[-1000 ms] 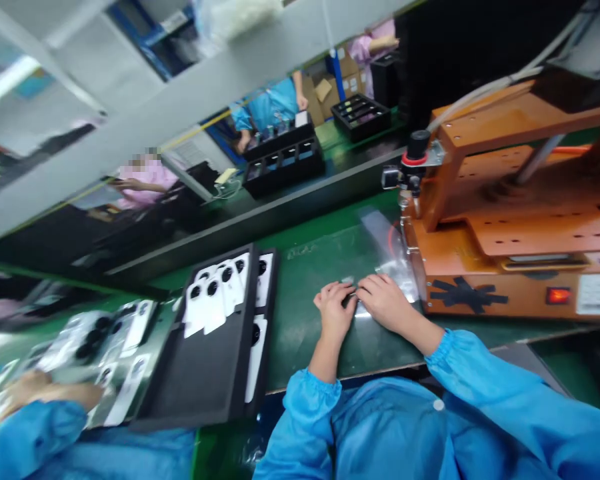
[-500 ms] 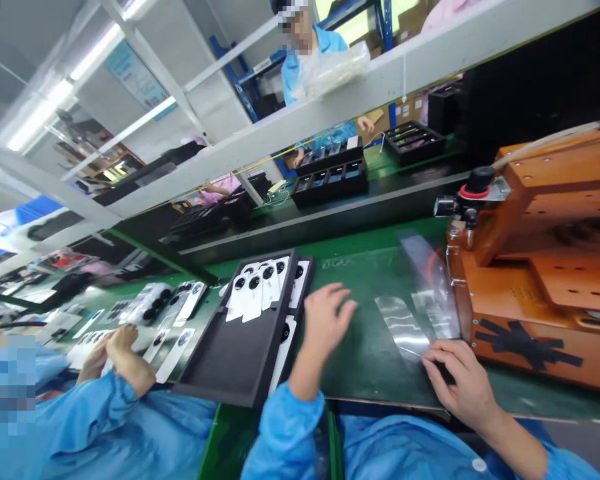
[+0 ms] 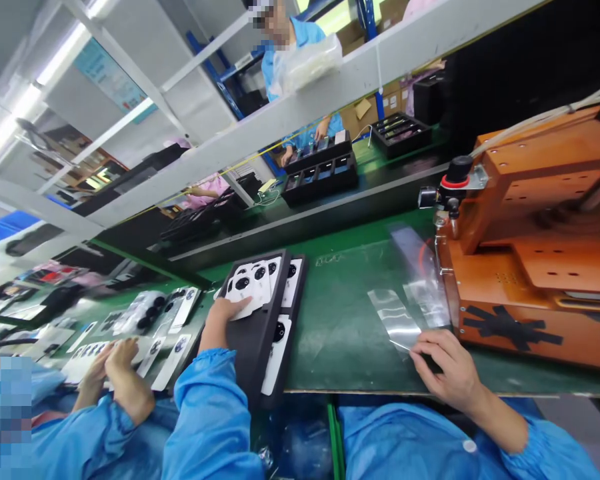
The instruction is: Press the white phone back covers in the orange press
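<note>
My left hand [image 3: 223,317] is over the black tray [image 3: 245,347], its fingers closed on a white phone back cover [image 3: 246,288] with a round black camera area. That cover lies tilted across several similar covers, and the thumb side is partly hidden. Near the table's front edge, my right hand [image 3: 447,367] pinches the lower end of a clear plastic film [image 3: 395,320] lying on the green table. More clear film pieces [image 3: 427,300] rest just beyond it.
An orange machine [image 3: 520,280] with black tape stands to the right. Under the tray sits a second black tray [image 3: 296,293] with white covers. At left, a co-worker's hands [image 3: 115,360] are beside white panels. A grey beam [image 3: 280,120] crosses overhead.
My left hand has moved left from above the table to the tray and taken hold of a white cover. My right hand stays at the film. The view has shifted slightly.
</note>
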Motion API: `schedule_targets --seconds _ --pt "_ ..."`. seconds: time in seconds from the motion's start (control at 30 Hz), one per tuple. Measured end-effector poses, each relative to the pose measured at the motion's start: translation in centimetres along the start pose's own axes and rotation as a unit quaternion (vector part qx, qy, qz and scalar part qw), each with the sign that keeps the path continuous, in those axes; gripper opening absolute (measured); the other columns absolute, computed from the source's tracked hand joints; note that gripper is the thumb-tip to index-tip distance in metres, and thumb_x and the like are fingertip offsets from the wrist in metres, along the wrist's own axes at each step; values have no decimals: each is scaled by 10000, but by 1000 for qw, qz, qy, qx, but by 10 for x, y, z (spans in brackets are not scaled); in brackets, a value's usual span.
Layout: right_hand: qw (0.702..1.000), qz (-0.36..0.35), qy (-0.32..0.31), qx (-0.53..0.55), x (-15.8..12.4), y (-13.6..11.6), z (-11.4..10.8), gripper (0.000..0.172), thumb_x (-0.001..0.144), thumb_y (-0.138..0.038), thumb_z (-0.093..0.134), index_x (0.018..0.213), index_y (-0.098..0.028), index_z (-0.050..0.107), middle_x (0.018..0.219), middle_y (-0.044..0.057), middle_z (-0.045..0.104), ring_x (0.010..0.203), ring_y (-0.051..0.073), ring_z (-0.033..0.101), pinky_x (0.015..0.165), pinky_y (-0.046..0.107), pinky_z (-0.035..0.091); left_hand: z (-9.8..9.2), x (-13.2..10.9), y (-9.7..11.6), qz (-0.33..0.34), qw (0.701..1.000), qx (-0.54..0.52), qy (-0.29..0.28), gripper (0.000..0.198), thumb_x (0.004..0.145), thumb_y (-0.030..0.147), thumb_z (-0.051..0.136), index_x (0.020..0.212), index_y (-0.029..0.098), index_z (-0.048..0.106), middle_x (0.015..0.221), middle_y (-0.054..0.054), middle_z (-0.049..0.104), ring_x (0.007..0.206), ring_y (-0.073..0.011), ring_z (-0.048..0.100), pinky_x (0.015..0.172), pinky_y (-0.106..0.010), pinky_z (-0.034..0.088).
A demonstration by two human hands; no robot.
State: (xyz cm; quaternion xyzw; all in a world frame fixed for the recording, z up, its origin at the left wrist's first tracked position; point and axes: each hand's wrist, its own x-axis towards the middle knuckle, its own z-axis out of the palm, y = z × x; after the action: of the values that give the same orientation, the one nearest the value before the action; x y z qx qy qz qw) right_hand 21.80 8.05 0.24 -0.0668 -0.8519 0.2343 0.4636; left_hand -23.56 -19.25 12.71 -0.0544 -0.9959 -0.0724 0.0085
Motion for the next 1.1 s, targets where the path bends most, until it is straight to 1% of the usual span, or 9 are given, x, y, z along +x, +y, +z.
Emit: schedule_targets --seconds 0.13,0.3,0.43,0.53,0.6,0.7,0.77,0.9,1.1 --pt "1000 8 -10 12 5 -3 -2 204 829 -94 688 976 -233 655 912 59 665 799 202 652 707 364 557 -4 3 -11 -66 997 -23 13 358 958 415 641 1210 160 632 1200 -86 663 1050 -217 662 912 -442 574" --pt "999 26 -8 23 6 -8 -4 168 833 -121 679 945 -247 674 885 49 670 771 200 654 703 363 547 -17 -24 -10 -52 990 -91 94 356 990 320 536 1283 126 597 1162 -115 679 1072 -235 653 973 -452 529" --pt "987 132 -10 86 16 -24 -3 77 879 -167 651 900 -241 655 917 61 648 826 212 642 728 366 537 4 -109 18 35 979 -174 105 503 973 325 454 1459 200 486 1025 -39 724 874 -185 684 804 -311 564" --pt "963 228 -16 144 36 -31 3 76 922 -219 624 847 -227 632 920 58 635 805 190 614 669 325 499 52 -199 57 176 911 -373 -20 387 946 336 468 1229 201 695 1108 -68 746 938 -208 700 794 -300 566" --pt "948 270 -38 161 50 -28 10 120 926 -249 619 811 -218 632 908 49 636 755 170 589 623 304 468 87 -254 82 201 895 -390 -78 372 964 347 448 1140 200 740 1106 -76 760 948 -207 710 790 -291 568" --pt "934 307 -88 158 64 -14 23 135 903 -265 630 784 -205 653 913 42 646 722 154 567 622 295 452 120 -308 102 227 891 -368 -138 416 984 385 472 1293 195 675 864 -61 748 726 -187 682 685 -289 548" --pt "931 320 -103 143 67 -3 32 128 891 -260 635 784 -199 671 942 44 652 802 169 595 706 308 474 126 -323 103 274 900 -314 -126 508 975 413 520 1437 208 561 890 -70 730 754 -205 674 726 -317 544" --pt "931 332 -109 104 68 13 45 142 887 -240 635 761 -197 687 960 43 654 975 201 613 914 361 463 121 -318 89 366 909 -196 -39 666 898 522 644 1488 247 507 1324 -175 631 1137 -341 628 929 -445 501" --pt "922 358 -144 29 73 15 48 119 870 -214 665 761 -206 712 1011 36 674 1050 225 585 962 406 387 135 -313 83 538 825 -154 -83 666 861 534 704 1473 355 512 1542 -81 523 1426 -380 426 1101 -537 318"
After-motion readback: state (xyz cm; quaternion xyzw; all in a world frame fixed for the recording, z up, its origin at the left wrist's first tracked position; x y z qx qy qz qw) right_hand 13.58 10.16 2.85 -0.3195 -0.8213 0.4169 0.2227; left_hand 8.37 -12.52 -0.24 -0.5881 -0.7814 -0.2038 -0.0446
